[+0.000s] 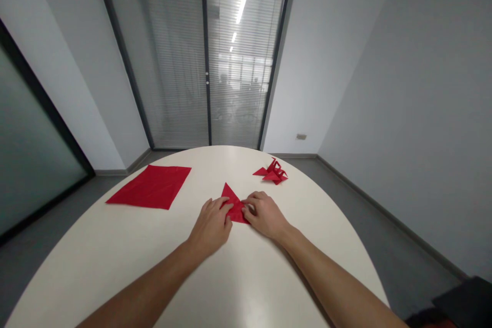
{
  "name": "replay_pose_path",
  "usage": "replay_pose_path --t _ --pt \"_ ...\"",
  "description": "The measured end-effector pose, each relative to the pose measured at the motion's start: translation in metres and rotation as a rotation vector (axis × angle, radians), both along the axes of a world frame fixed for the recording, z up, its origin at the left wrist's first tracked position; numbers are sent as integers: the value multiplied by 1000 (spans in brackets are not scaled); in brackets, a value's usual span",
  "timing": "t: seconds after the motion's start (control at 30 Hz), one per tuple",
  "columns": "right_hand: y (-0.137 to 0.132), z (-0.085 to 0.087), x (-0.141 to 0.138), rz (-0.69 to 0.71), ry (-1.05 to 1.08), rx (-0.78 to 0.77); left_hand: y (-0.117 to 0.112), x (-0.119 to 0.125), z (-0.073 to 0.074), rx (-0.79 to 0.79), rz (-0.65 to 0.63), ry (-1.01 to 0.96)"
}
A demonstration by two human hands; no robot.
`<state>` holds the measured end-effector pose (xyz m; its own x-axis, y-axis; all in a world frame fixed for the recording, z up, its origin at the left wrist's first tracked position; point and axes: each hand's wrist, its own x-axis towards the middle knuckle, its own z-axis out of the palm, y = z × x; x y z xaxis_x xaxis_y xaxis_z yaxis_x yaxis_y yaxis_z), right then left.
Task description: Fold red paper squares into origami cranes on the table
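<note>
A folded piece of red paper [235,207] lies on the table between my two hands, with one pointed corner aimed away from me. My left hand [212,221] rests on its left side, fingers curled onto the paper. At its right edge my right hand [265,213] pinches the paper between thumb and fingers. Parts of the paper are hidden under the fingertips of both hands. Beyond my right hand sit several folded red paper cranes [273,172], bunched together.
A stack or sheet of flat red paper [151,187] lies on the left of the round white table [161,251]. Past the table's far edge stand a glass partition with blinds [175,61] and a grey wall [415,128]. A dark object [467,302] shows at the lower right.
</note>
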<state>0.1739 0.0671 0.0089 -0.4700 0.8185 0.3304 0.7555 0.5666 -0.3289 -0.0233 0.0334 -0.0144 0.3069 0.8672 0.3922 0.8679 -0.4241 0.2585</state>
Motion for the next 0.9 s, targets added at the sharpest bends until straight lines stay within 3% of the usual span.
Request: replay_pose_path --t 0.47,0.9 --pt "1 -3 3 108 111 -54 -4 3 14 1 38 -18" --pt "7 -14 9 200 139 6 -2 0 8 -37 -45 -74"
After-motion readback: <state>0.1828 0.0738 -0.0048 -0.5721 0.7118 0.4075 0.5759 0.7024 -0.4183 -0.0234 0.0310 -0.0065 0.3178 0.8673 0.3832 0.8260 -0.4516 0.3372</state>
